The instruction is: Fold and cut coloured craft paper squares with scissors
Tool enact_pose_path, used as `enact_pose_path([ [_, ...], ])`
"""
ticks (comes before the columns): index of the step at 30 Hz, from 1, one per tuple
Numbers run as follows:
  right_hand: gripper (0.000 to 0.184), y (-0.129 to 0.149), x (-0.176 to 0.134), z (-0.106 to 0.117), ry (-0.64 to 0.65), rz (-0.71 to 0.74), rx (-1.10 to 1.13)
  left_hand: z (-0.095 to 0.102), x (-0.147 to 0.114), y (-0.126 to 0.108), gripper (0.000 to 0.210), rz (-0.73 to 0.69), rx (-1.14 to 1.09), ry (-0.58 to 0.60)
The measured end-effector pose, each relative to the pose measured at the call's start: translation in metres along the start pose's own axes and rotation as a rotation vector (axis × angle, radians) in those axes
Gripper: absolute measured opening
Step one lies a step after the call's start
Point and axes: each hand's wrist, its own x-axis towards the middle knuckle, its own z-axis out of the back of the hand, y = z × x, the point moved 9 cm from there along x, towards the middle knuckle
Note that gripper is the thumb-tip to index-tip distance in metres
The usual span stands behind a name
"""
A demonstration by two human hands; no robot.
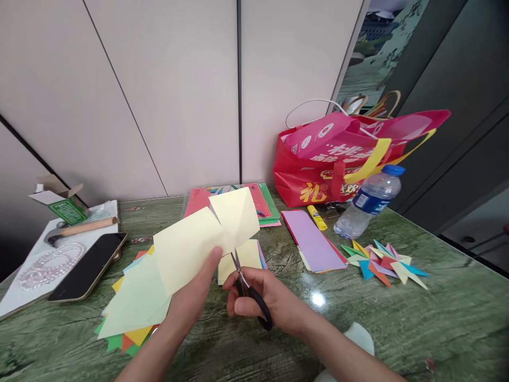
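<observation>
A pale yellow sheet of paper point(186, 244) is pinched in my left hand point(196, 289), thumb on top near its lower right edge. A slit splits the sheet into a large left part and a smaller right part. My right hand point(258, 297) is closed around the black handles of a pair of scissors point(237, 261). The blades are slightly apart at the sheet's lower edge, by my left thumb. Beneath the sheet on the left lies a fanned stack of coloured paper point(137, 313). A pile of small cut squares point(248, 254) lies just behind the scissors.
On the right are purple paper strips point(314, 239), a yellow glue stick point(317, 217), a water bottle point(368, 201), folded paper pieces point(385, 261) and a red bag point(310, 175). A phone point(89, 268), a hammer point(81, 228) and beads point(51, 265) lie left. Paper packs point(267, 207) lie behind.
</observation>
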Motion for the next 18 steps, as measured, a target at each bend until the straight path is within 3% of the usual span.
enact_pose_path([
  [10, 0.040, 0.0044, -0.0002, 0.0031, -0.022, 0.062, 0.021, 0.0025, -0.0032, 0.0108, 0.054, 0.022, 0.141, -0.005],
  [18, 0.037, 0.0017, 0.0005, 0.0054, -0.037, 0.065, 0.009, 0.0014, -0.0060, 0.0058, 0.053, 0.010, 0.161, -0.014],
])
